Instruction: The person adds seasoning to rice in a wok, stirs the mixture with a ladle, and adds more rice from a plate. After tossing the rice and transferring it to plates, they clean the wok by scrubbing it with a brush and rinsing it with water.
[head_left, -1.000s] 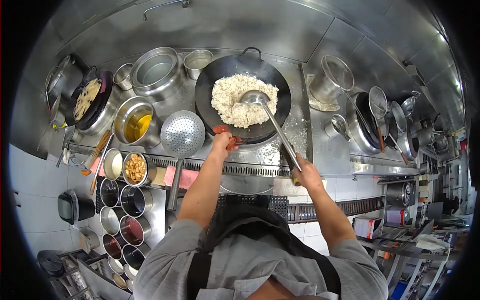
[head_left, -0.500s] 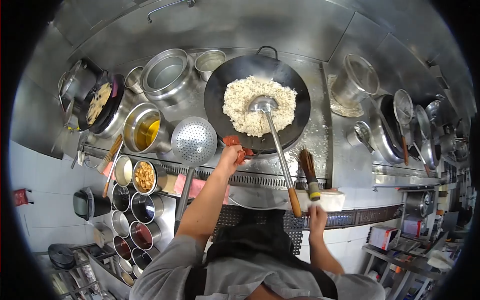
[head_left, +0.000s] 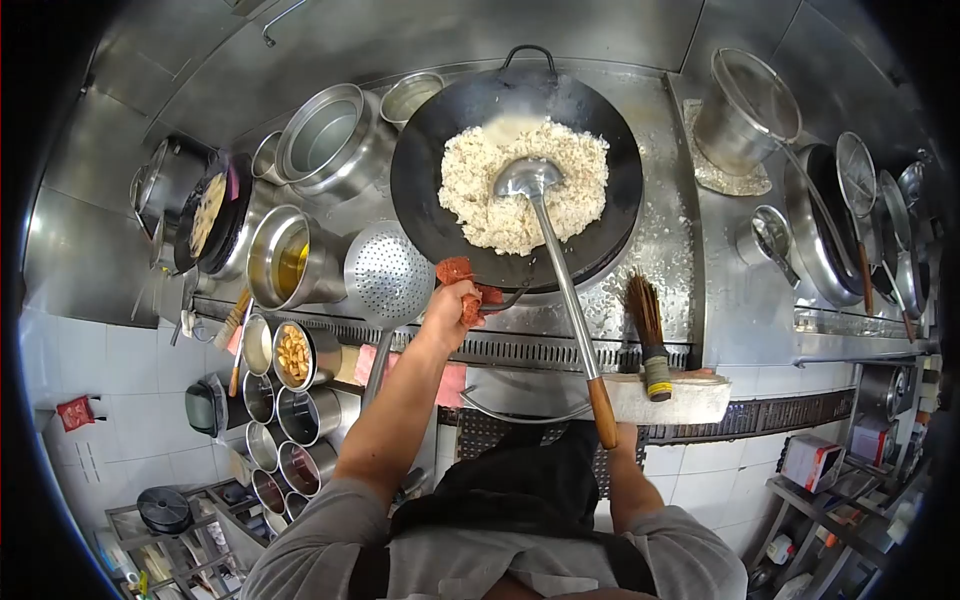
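My left hand (head_left: 452, 314) is closed round the near handle of a black wok (head_left: 415, 180), with a red cloth (head_left: 456, 270) in its grip. White rice (head_left: 520, 225) fills the middle of the wok. A long ladle (head_left: 530, 178) rests with its bowl face down on the rice, its wooden-ended handle sloping over the near rim toward me. My right hand (head_left: 625, 440) is just beside and partly behind that wooden end. Its fingers are mostly hidden, so whether it touches the handle does not show. To its right, a bamboo wok brush (head_left: 651, 345) leans on the counter edge.
Left of the wok are a perforated skimmer (head_left: 388, 275), a pot with yellow oil (head_left: 285, 258) and nested metal pots (head_left: 325, 140). Several seasoning tins (head_left: 308, 415) stand lower left. A strainer on a pot (head_left: 745, 110) stands at right. A folded white cloth (head_left: 690, 398) lies on the edge.
My right hand has moved left, from below the wok brush to the wooden end of the ladle. My left hand stays on the wok handle. The view has shifted slightly.
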